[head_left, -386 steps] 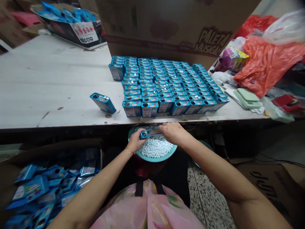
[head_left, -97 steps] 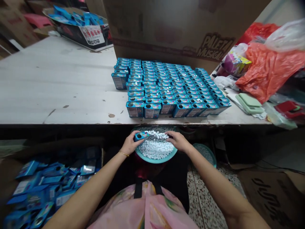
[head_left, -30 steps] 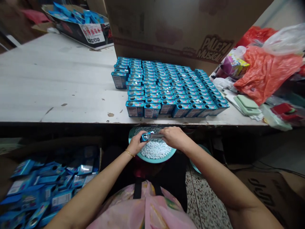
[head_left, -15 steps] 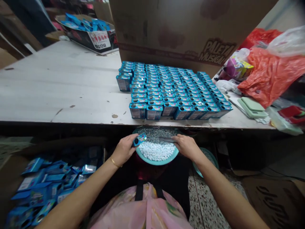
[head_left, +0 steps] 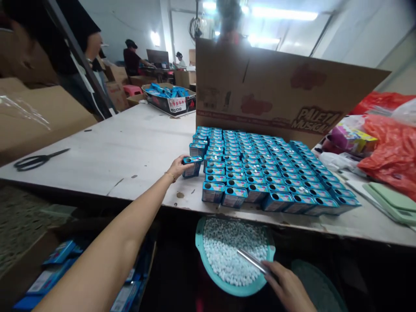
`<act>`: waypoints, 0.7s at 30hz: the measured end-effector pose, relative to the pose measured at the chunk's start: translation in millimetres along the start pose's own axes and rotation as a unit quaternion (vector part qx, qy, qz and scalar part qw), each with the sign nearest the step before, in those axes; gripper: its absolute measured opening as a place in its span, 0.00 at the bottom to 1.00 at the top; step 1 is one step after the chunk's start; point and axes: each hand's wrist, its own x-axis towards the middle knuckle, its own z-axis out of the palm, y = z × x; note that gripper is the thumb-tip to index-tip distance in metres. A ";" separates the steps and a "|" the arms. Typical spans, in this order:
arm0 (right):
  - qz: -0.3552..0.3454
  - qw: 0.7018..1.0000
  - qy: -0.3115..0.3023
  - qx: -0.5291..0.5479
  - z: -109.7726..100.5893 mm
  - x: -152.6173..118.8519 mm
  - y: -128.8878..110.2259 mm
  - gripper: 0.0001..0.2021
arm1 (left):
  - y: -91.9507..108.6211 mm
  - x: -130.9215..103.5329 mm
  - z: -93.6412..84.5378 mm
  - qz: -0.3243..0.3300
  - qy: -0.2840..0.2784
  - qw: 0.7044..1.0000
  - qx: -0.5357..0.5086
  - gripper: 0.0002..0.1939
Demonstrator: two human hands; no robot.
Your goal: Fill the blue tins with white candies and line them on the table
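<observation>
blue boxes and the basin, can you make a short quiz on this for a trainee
1. True or false: the left hand grips a blue box.
2. What does the right hand hold over the teal basin?
a) a blue box
b) a shiny tool
c) a plastic bag
3. Fill in: the black scissors lie toward the ____ end of the table.
Key: 1 true; 2 b; 3 left

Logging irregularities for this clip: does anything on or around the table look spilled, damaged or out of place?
Yes: small white pellets lie on top of some blue printed boxes, apparently spilled outside their round openings. The white tabletop has dark chipped-looking patches, probably wear.
</observation>
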 end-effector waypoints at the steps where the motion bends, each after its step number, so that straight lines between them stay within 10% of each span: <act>1: 0.006 1.000 -0.001 0.014 4.1 -0.6 1.4 0.16 | -6.0 14.5 1.9 -0.004 -0.005 1.000 0.000 0.30; 6: 0.003 1.000 -0.016 0.026 23.0 14.4 -2.6 0.16 | -20.8 48.5 -7.6 -0.013 0.025 0.999 -0.019 0.47; 9: -0.005 1.000 -0.026 0.004 27.5 25.7 -6.6 0.18 | -31.8 21.2 -55.3 0.019 0.157 0.986 -0.047 0.44; 12: 0.014 0.998 -0.045 -0.038 28.8 29.3 1.4 0.19 | -63.1 -56.4 -129.7 0.056 0.329 0.942 -0.015 0.27; 15: 0.059 0.992 -0.078 -0.078 28.4 29.1 19.8 0.23 | -110.9 -172.6 -184.9 -0.112 0.411 0.898 0.106 0.18; 17: 0.090 0.986 -0.098 -0.098 27.1 28.5 31.6 0.24 | -145.2 -249.9 -196.2 -0.275 0.356 0.878 0.163 0.15; 21: 0.124 0.977 -0.123 -0.119 21.7 25.3 40.5 0.23 | -203.5 -351.0 -184.8 -0.394 0.297 0.854 0.166 0.13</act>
